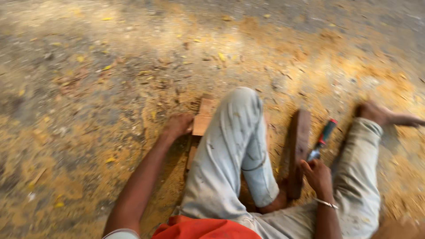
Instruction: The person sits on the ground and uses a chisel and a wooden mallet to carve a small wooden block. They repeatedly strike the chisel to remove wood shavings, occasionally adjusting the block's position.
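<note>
Head view: person seated on sawdust-strewn ground (88, 88).
Left hand (178, 125): curled on light wooden block (202, 119), frame centre.
Right hand (316, 175): seemingly pinching chisel (321, 140), beside dark plank (299, 150).

Light: plain daylight, warm and fairly bright, your sawdust-covered ground (88, 132) goes yellow-orange.
Brightest patch: right side and upper middle of the frame, a bit washed out.
Shadows: soft, darkest under your bent knee (239, 128) and beside the dark wood plank (299, 150).
Blur: heavy motion smear all over, worst at the corners.
Sharpness: nothing is crisp; the centre is only slightly clearer.
</note>
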